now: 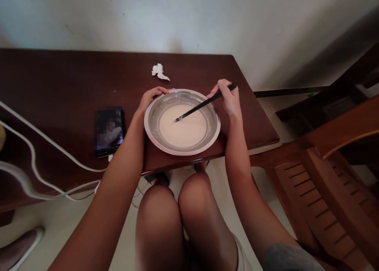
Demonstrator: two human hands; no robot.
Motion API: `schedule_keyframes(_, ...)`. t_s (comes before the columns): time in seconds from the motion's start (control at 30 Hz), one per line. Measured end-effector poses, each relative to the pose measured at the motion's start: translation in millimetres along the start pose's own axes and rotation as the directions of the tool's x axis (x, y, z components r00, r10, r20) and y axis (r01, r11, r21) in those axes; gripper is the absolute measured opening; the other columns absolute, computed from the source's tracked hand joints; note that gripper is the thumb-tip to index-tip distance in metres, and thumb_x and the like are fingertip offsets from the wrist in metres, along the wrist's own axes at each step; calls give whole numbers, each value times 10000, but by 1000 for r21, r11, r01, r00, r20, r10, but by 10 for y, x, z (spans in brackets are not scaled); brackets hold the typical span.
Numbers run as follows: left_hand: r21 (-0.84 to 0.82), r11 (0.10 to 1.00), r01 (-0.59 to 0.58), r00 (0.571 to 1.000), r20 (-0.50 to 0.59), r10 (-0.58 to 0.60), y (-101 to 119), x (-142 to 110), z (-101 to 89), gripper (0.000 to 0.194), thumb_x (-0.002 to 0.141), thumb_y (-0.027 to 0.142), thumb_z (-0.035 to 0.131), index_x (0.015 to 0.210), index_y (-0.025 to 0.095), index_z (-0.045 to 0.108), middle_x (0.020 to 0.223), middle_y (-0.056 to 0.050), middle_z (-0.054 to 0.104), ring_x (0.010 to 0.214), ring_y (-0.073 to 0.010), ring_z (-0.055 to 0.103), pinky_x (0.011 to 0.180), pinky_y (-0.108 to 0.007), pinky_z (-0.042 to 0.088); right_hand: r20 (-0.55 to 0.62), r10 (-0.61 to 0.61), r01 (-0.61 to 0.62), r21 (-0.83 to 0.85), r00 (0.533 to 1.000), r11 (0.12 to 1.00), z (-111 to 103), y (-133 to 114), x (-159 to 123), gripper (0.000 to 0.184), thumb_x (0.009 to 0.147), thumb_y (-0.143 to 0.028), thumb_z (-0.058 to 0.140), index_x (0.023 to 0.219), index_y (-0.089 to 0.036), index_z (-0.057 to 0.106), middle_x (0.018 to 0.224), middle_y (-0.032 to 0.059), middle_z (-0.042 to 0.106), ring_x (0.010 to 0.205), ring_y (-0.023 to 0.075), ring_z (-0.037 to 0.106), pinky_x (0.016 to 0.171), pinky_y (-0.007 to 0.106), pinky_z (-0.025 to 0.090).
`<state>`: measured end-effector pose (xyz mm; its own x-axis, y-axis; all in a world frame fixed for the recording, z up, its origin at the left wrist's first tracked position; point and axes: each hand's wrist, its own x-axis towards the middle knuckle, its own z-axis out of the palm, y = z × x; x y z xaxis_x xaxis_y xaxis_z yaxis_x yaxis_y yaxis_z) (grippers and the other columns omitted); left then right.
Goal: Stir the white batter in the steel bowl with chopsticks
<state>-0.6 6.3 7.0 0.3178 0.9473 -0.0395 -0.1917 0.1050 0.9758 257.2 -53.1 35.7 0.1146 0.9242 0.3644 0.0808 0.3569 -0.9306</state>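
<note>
A wide metal bowl (pixel 152 134) rests on the dark table near its front edge, holding a pale, creamy liquid (pixel 183 132). My left hand (pixel 152 98) grips the bowl's rim at the upper left, fingers curled over the far side. In my right hand (pixel 227 97), above the bowl's right side, is a pair of black chopsticks (pixel 204 104). They slant down to the left, and their whitish tips are at the liquid near the middle of the bowl. Whether the tips dip below the surface is hard to tell.
A crumpled white tissue (pixel 160 71) lies behind the bowl on the table (pixel 74 77). Left of my forearm is a phone (pixel 108 132) with a lit screen and a plugged-in cable. White cables (pixel 50 134) cross the table's left side. A wooden chair (pixel 316 200) stands at right; a wall rises behind.
</note>
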Motion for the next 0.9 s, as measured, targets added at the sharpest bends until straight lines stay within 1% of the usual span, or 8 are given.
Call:
schedule_keyframes(0.07, 16, 1000, -8, 1000, -3, 8, -5, 0, -3, 194, 716, 137, 462, 642, 191, 632, 930, -49, 770, 1103, -210, 649, 1122, -387, 367, -53, -3, 2, -2, 999, 1000, -20, -3, -2, 490, 811, -649, 521, 599, -211, 581, 541, -39, 572, 532, 90, 615, 585, 257, 510)
schedule_keyframes(0.1, 21, 1000, -7, 1000, -5, 7, -8, 1, -5, 193, 720, 135, 463, 643, 189, 632, 933, -50, 769, 1112, -211, 645, 1121, -389, 369, -48, 6, -6, -2, 999, 1000, -24, -5, -6, 500, 814, -653, 513, 591, -210, 576, 534, -36, 568, 528, 91, 611, 575, 257, 506)
schedule_keyframes(0.23, 30, 1000, -7, 1000, -10, 7, -15, 5, -12, 199, 722, 129, 460, 653, 187, 638, 936, -48, 768, 1134, -214, 636, 1126, -393, 366, 95, 45, -46, 9, 994, 999, 2, -15, -26, 465, 784, -640, 571, 602, -212, 593, 520, -34, 575, 538, 105, 620, 564, 263, 510)
schedule_keyframes(0.27, 31, 999, -9, 1000, -10, 9, -16, 6, -14, 200, 721, 129, 459, 656, 187, 639, 938, -47, 768, 1135, -215, 635, 1128, -395, 365, 102, 41, -43, 11, 994, 999, 5, -16, -26, 452, 780, -634, 582, 614, -214, 598, 524, -38, 580, 542, 105, 623, 568, 263, 512)
schedule_keyframes(0.43, 27, 1000, -15, 1000, 6, 15, -22, 13, -17, 184, 726, 146, 465, 655, 191, 630, 961, -42, 771, 1124, -215, 643, 1129, -400, 364, -57, -8, 9, 10, 998, 1000, -35, 5, 1, 496, 806, -658, 518, 589, -216, 568, 498, -48, 560, 492, 82, 585, 537, 244, 483)
schedule_keyframes(0.63, 45, 999, -3, 1000, -22, 4, -18, 7, -10, 154, 726, 169, 507, 635, 184, 629, 1008, -74, 761, 1149, -241, 629, 1118, -416, 373, 70, 36, -36, 9, 997, 999, 11, -6, -12, 469, 777, -651, 570, 602, -216, 584, 525, -38, 578, 509, 90, 596, 549, 252, 495)
schedule_keyframes(0.8, 38, 999, -9, 1000, -8, 9, -30, 18, -26, 161, 725, 159, 503, 642, 187, 638, 1017, -71, 761, 1143, -237, 632, 1127, -404, 368, -84, 13, -15, -25, 996, 1000, -23, -37, -11, 538, 785, -717, 476, 594, -219, 552, 502, -40, 543, 490, 87, 568, 521, 249, 454)
schedule_keyframes(0.9, 10, 1000, -15, 1000, 4, 15, -38, 22, -29, 199, 718, 134, 474, 649, 192, 651, 982, -59, 766, 1125, -221, 642, 1137, -390, 361, -14, 40, -41, -25, 999, 999, -11, -31, -24, 534, 787, -705, 492, 573, -219, 544, 487, -36, 535, 484, 88, 548, 519, 254, 455)
